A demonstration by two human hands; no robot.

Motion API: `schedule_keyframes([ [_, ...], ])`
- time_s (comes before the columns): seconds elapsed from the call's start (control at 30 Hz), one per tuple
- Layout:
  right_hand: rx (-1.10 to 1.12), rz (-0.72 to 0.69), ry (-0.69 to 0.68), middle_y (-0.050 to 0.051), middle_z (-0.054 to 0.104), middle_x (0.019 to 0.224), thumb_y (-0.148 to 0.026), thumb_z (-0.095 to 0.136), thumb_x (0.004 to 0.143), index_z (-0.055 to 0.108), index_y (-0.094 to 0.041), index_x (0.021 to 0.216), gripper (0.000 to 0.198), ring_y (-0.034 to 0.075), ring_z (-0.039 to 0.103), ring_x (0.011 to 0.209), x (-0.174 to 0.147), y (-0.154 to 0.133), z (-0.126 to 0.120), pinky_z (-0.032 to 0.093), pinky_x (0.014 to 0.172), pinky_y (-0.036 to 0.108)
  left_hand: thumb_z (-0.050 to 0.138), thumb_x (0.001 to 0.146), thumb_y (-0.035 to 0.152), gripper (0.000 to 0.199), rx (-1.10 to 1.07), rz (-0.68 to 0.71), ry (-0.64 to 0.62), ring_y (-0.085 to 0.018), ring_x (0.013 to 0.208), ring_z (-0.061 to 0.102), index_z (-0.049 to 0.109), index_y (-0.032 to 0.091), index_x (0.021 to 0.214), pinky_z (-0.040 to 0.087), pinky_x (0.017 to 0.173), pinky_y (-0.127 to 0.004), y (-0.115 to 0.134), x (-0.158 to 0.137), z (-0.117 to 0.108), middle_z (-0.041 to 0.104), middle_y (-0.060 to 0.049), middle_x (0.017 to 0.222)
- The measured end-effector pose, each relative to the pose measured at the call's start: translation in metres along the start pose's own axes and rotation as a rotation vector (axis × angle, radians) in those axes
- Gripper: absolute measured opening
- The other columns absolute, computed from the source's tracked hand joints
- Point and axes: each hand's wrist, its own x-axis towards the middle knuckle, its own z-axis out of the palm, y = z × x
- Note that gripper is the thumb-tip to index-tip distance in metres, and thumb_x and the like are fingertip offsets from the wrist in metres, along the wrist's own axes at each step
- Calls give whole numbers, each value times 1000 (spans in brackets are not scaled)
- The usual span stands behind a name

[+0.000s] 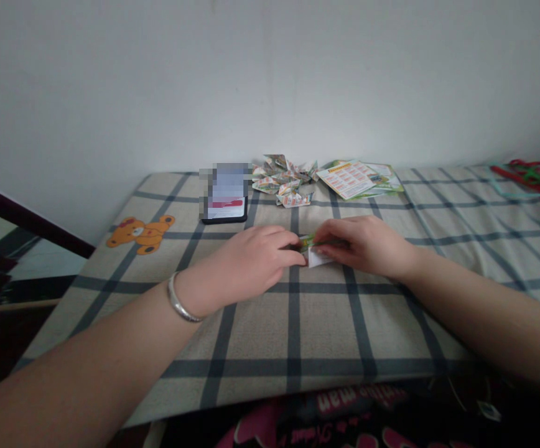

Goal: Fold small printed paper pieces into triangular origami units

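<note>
A small folded piece of printed paper (318, 257), white on one face and green on another, lies between my hands low over the tablecloth. My left hand (270, 260), with a silver bangle at its wrist, pinches the paper's left side between thumb and fingers. From the right, my right hand (366, 246) grips the other side with its fingers bent over it. Parts of the paper are hidden behind the fingers. Beyond the hands sits a cluster of folded paper pieces (283, 177), with a stack of flat printed sheets (356, 179) to its right.
A phone (228, 196) with a lit, blurred screen lies at the back left. A teddy bear picture (142, 234) is near the left edge of the checked tablecloth (260, 336). Red and green ribbon-like strips (531, 180) lie at the far right. A wall (270, 81) stands behind.
</note>
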Motion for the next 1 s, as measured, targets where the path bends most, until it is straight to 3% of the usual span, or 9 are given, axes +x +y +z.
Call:
schedule_keyframes([
  [0.27, 103, -139, -22, 3, 70, 83, -28, 60, 91, 68, -17, 91, 12, 11, 61, 69, 1, 5, -4, 40, 60, 21, 50, 90, 18, 27, 56, -61, 46, -21, 107, 59, 66, 22, 112, 49, 95, -41, 1, 3, 1, 64, -4, 115],
  [0.43, 106, -212, -43, 6, 72, 98, -38, 62, 89, 70, -19, 97, 22, 14, 66, 82, 0, 6, -8, 47, 70, 23, 53, 87, 16, 27, 54, -81, 43, -22, 108, 59, 67, 20, 110, 50, 95, -41, 2, 3, 0, 64, -5, 116],
  [0.6, -31, -211, -49, 6, 71, 107, -37, 61, 90, 69, -21, 104, 23, 18, 67, 93, -1, 6, -6, 49, 79, 28, 51, 88, 14, 29, -10, -76, 64, -20, 110, 59, 68, 18, 111, 48, 99, -39, -4, 4, 4, 67, -5, 115],
  [1.0, -67, -196, -44, 9, 68, 116, -35, 54, 94, 68, -18, 109, 27, 20, 66, 100, 1, 10, 1, 51, 84, 33, 48, 89, 15, 25, -22, -66, 90, -20, 105, 62, 66, 15, 106, 50, 96, -38, -7, 3, 4, 67, -7, 109],
])
